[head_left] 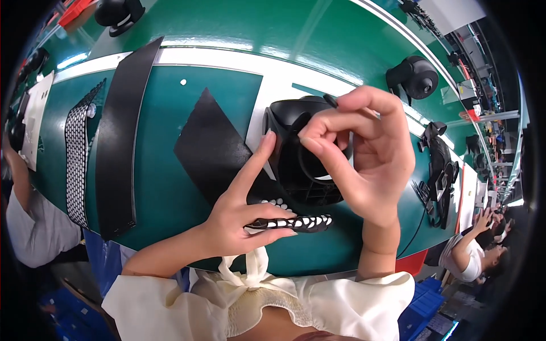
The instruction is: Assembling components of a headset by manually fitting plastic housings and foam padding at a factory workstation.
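Observation:
A black plastic housing with a round opening stands in front of me on the green mat. My left hand is closed on a folded black strip with white dots, its index finger stretched up against the housing's left side. Above the opening, my right hand is closed, thumb and a finger pinched at a thin black curved band. Whether that band is loose or part of the housing I cannot tell. A small black oval piece sits at the right index fingertip.
Left of the housing lie a black diamond-shaped sheet, long black strips and a white-dotted sheet. Small white discs lie near my left hand. Black cables are at right; another black device stands beyond. People sit at both sides.

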A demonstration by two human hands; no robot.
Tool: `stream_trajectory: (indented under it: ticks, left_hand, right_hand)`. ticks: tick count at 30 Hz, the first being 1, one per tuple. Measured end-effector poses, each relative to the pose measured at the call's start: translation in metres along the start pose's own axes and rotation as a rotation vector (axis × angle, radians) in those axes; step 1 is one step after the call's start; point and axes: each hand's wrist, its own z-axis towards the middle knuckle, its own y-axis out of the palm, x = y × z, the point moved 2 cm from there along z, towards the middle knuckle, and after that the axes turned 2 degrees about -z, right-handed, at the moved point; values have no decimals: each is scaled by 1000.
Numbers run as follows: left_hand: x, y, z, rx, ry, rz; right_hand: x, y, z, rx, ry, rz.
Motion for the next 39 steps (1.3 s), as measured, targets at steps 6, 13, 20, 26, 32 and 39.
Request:
stream_trajectory:
  ticks: [6,13,20,26,32,39]
  left_hand:
    - [-1,1,-1,11,-28,-28]
    - [0,1,0,42,-11,-29]
    - [7,-5,2,-8,-16,69]
    - [2,0,1,60,27,11]
    - [3,-3,3,41,3,87]
    - [-2,-4,-4,35,-75,58]
  right_hand:
    - [-1,3,-4,5,1,-71]
    - [-22,10,0,-106,-253,-616]
    - [-29,17,-17,-167,-572,-1154]
    - [-6,-49,-33,115,-190,-234]
    - [16,-75,-38,121,219,-22]
    - [20,-70,-33,138,233,-2]
